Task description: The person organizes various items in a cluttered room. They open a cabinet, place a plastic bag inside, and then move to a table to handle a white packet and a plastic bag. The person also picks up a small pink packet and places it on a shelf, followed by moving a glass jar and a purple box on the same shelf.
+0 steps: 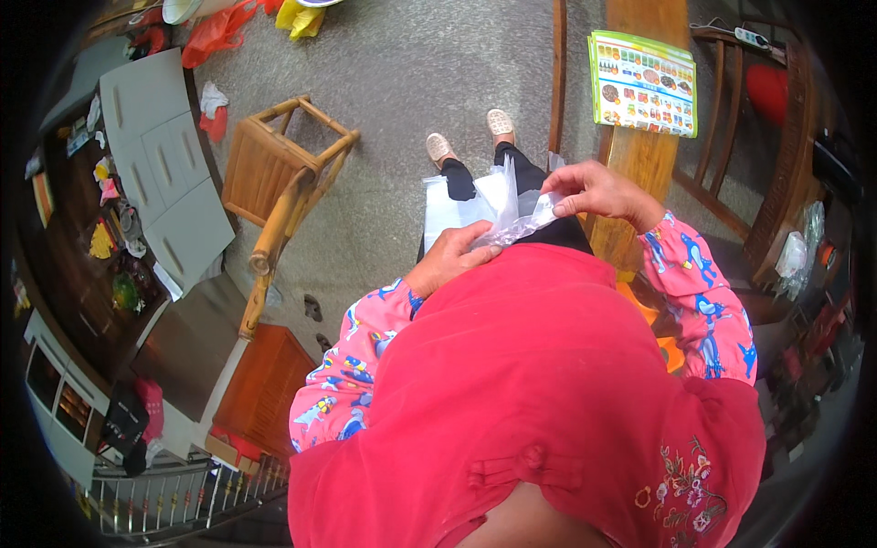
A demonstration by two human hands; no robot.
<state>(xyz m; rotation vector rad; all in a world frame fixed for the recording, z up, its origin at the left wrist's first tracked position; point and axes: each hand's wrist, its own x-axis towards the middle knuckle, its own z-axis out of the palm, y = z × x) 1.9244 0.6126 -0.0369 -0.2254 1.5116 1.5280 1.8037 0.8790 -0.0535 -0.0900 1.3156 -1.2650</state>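
Observation:
A crumpled, translucent plastic bag (510, 226) lies over my lap, stretched between both hands. My left hand (455, 255) grips its gathered near edge, close to the hem of my red top. Farther right and a little higher, my right hand (596, 195) pinches the other end between thumb and fingers. Loose white flaps of the plastic stand up in the middle and hang over my dark trousers (524, 168). Whether it is one bag or several layered together, I cannot tell.
A wooden bench (634, 185) at my right bears a stack of printed flyers (644, 85). To the left stands a bamboo chair (274, 164). Beyond it is a grey drawer cabinet (154, 157). A red plastic bag (216, 34) lies on the floor ahead.

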